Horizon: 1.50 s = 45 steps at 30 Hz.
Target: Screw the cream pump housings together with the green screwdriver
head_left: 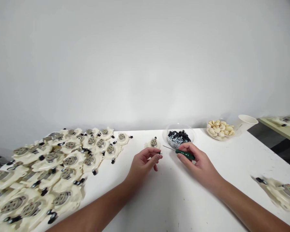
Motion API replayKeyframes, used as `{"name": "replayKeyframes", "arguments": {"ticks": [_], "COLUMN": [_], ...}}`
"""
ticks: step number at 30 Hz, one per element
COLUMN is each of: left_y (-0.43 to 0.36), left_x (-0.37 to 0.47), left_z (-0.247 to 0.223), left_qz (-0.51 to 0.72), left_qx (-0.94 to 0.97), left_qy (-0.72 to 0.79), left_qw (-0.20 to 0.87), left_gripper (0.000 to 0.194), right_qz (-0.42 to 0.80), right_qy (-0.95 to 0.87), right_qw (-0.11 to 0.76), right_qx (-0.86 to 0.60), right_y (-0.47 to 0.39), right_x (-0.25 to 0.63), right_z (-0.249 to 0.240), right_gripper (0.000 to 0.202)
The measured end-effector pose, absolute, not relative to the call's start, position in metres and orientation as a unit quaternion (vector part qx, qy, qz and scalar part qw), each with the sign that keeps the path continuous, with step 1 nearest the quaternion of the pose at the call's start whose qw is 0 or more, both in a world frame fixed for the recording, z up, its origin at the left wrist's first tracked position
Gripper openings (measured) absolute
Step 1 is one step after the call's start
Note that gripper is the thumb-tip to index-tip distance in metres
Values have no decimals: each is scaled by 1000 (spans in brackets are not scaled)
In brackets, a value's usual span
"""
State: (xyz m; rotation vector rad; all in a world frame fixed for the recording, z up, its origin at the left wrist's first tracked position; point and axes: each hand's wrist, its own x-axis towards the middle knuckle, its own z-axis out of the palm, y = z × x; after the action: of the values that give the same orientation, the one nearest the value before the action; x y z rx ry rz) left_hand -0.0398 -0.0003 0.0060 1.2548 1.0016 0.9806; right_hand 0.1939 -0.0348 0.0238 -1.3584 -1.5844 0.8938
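Observation:
My right hand (200, 162) is wrapped round the green handle of a screwdriver (186, 154), whose thin metal shaft points left. The fingers of my left hand (143, 162) are pinched together on a small dark part (160, 153), mostly covered by the fingertips. The screwdriver's tip is close to this part, with a small gap between them. Just beyond my left hand lies a cream plastic housing (149, 143) with a round grey metal centre and a black piece on it. Behind my right hand stands a clear bowl (168, 137) of small black parts and shiny screws (178, 138).
Many similar cream housings (70, 161) lie crowded and stacked across the table's left side. At the back right are a clear bowl of cream oval pieces (221, 129) and a white cup (247, 120), tilted. Another housing (277, 193) lies at the right. A wall (145, 64) rises behind the white table (169, 206).

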Motion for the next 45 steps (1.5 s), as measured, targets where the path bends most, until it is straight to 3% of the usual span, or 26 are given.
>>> {"name": "replayKeyframes", "arguments": {"ticks": [21,45], "left_y": [6,9], "left_x": [-41,-42], "left_z": [-1,-2], "left_qz": [419,398], "left_qx": [520,547], "left_qy": [430,448], "left_qw": [607,585], "left_gripper": [33,30], "right_qz": [281,197], "right_qy": [-706,-761], "right_qw": [454,445], "right_qx": [-466,-429], "right_y": [-31,-35], "right_x": [199,202], "right_z": [17,23], "right_gripper": [8,18]}}
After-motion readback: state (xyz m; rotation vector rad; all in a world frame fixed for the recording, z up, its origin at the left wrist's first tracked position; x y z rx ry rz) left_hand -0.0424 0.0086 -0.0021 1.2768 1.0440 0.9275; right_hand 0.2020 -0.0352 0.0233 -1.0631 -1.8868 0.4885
